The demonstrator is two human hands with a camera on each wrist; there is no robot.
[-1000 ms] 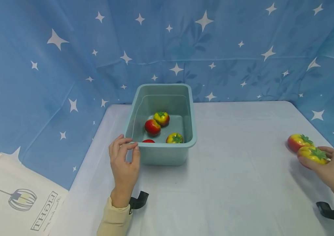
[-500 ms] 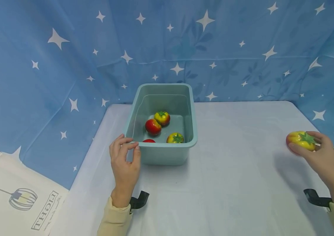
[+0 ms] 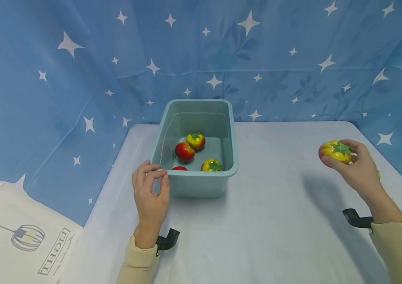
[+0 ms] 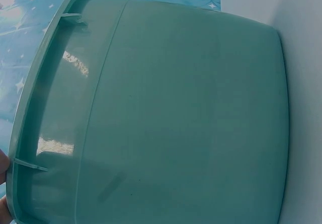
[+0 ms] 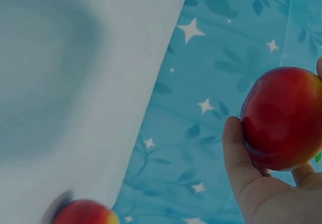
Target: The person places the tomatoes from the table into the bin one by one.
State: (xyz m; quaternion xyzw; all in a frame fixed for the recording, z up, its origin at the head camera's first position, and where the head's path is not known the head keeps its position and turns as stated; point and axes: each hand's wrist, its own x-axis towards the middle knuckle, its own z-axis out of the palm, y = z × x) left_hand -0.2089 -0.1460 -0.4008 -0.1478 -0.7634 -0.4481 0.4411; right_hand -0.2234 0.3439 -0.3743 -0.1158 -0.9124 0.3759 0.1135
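Observation:
In the head view my right hand (image 3: 360, 169) grips a glossy red-and-yellow tomato (image 3: 335, 152) with a green leafy top, held above the right part of the table; its shadow falls below. The right wrist view shows this tomato's red underside (image 5: 282, 118) between thumb and fingers. My left hand (image 3: 151, 197) holds the near-left corner of a blue-green plastic bin (image 3: 201, 185) by its rim. Only its fingertips (image 4: 4, 211) show at the rim in the left wrist view. Inside the bin lie several tomatoes (image 3: 185, 152), one partly hidden by the front wall.
Another tomato (image 5: 85, 214) sits on the table near its right edge, mostly hidden behind my right hand in the head view. A white cloth covers the table (image 3: 275, 221). Blue star-patterned fabric (image 3: 275, 51) hangs close behind the bin and around the sides.
My right hand has lifted the tomato from beside the other one at the right edge and carried it left and toward the back. The left hand stays on the bin's rim.

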